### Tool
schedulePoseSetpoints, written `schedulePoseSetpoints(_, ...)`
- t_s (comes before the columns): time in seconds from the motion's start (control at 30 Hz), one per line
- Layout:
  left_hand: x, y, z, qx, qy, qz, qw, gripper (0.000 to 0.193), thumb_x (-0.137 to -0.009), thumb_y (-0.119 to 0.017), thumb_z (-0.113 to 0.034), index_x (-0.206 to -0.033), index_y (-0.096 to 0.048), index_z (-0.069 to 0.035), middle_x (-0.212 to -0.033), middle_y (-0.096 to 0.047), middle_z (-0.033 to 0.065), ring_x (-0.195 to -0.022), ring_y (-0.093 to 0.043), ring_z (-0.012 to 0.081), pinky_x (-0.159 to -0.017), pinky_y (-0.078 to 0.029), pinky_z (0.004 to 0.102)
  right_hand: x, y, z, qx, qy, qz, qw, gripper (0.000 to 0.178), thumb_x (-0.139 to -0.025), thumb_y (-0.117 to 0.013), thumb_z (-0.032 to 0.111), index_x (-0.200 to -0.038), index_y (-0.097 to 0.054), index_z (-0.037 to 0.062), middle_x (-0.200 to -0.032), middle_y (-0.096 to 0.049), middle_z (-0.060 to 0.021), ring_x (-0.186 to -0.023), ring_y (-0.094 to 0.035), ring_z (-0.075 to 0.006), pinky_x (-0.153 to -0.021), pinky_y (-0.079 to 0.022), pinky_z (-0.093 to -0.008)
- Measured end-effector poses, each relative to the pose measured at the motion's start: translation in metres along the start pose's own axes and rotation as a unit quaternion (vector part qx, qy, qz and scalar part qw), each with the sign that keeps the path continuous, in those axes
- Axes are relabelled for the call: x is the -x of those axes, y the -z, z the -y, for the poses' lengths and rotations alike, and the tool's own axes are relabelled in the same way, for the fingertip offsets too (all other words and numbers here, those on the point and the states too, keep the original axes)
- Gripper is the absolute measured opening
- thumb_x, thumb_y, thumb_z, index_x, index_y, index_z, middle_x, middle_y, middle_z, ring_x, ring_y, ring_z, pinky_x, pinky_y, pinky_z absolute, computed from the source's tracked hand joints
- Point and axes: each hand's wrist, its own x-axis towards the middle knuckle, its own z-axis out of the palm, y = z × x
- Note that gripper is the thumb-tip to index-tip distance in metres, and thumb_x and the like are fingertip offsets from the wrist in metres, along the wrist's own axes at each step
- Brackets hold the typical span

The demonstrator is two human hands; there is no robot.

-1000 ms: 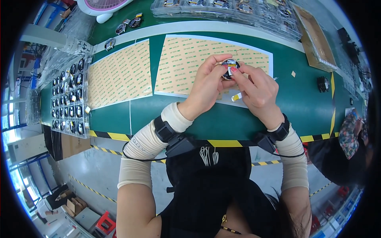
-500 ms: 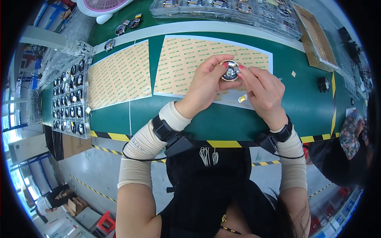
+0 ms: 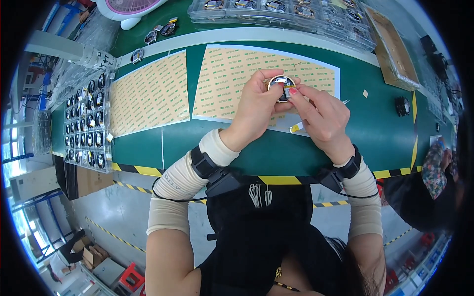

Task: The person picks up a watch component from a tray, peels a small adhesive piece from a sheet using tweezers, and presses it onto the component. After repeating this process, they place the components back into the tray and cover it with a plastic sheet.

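Observation:
My left hand (image 3: 252,108) grips a round watch module (image 3: 280,80) by its rim, thumb in front and fingers around the back. The module has a pale metal ring, with dark and silvery electronic parts inside. My right hand (image 3: 323,116) is closed, its thumb and forefinger pinching at the module's right side; what lies under the fingertips is hidden. A thin pale pointed tip (image 3: 346,101) sticks out beside this hand. Just below its curled fingers shows a small yellow-and-white strip (image 3: 296,128); I cannot tell whether the hand holds it.
Two patterned adhesive sheets (image 3: 153,93) lie on the green table (image 3: 217,148). Clear trays of round modules (image 3: 109,143) stand at left, more trays (image 3: 281,19) at the back. A cardboard box (image 3: 390,49), a dark round part (image 3: 402,105) and a fan (image 3: 129,6) are around.
Both hands and the module have shifted slightly left, and the right fingertips sit further over the module. The yellow-and-white strip has moved slightly left and nearer to me.

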Motion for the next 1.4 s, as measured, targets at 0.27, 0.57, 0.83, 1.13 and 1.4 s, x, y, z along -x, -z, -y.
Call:
schedulePoseSetpoints(0.27, 0.006, -0.003, 0.003, -0.019, -0.015, 0.02, 1.0, 0.025, -0.087, -0.039, 0.0, -0.112, -0.041, 0.0, -0.107, -0.056, 0.0118, -0.089, -0.058, 0.0151, -0.071, -0.053, 0.0247, -0.004, -0.001, -0.003, -0.029, 0.0, -0.017, 0.999, 0.027, -0.063, -0.067, -0.003, -0.088, -0.064, 0.0053, -0.081, -0.061, -0.0071, -0.058, -0.057, -0.0166, -0.046, -0.044, -0.0233)
schedulePoseSetpoints(0.57, 0.007, 0.002, 0.001, 0.01, -0.047, 0.099, 0.994, 0.028, -0.086, -0.036, 0.003, -0.113, -0.043, -0.001, -0.108, -0.054, 0.015, -0.094, -0.058, 0.0191, -0.079, -0.052, 0.0318, -0.001, 0.001, -0.004, -0.08, -0.037, 0.014, 0.996, 0.026, -0.065, -0.066, -0.004, -0.089, -0.064, 0.0057, -0.079, -0.059, -0.0061, -0.057, -0.056, -0.0175, -0.049, -0.044, -0.0231)
schedulePoseSetpoints(0.83, 0.002, 0.001, 0.002, -0.018, -0.029, 0.141, 0.989, 0.025, -0.084, -0.043, 0.007, -0.109, -0.042, 0.002, -0.107, -0.054, 0.0138, -0.092, -0.057, 0.0169, -0.082, -0.051, 0.0311, -0.015, 0.013, -0.002, -0.35, -0.447, 0.084, 0.819, 0.019, -0.075, -0.063, -0.001, -0.094, -0.062, 0.0026, -0.076, -0.059, -0.001, -0.058, -0.051, -0.0065, -0.051, -0.043, -0.0206)
schedulePoseSetpoints(1.13, -0.004, -0.001, 0.005, -0.106, -0.047, 0.165, 0.979, 0.021, -0.085, -0.044, 0.005, -0.106, -0.046, 0.005, -0.109, -0.053, 0.0141, -0.097, -0.055, 0.0181, -0.085, -0.05, 0.0334, 0.002, 0.001, -0.012, -0.481, -0.464, 0.091, 0.739, 0.013, -0.077, -0.063, 0.004, -0.089, -0.06, -0.001, -0.068, -0.054, 0.0032, -0.056, -0.042, -0.0018, -0.047, -0.033, -0.0167)
schedulePoseSetpoints(1.4, -0.001, 0.006, -0.004, 0.003, 0.025, 0.237, 0.971, 0.034, -0.092, -0.041, -0.016, -0.121, -0.043, 0.003, -0.119, -0.049, 0.0152, -0.109, -0.05, 0.0213, -0.095, -0.04, 0.0364, -0.009, 0.017, -0.018, -0.437, -0.442, 0.137, 0.771, 0.014, -0.073, -0.068, 0.008, -0.076, -0.056, 0.0005, -0.062, -0.047, 0.0046, -0.056, -0.038, -0.0015, -0.046, -0.031, -0.0182)
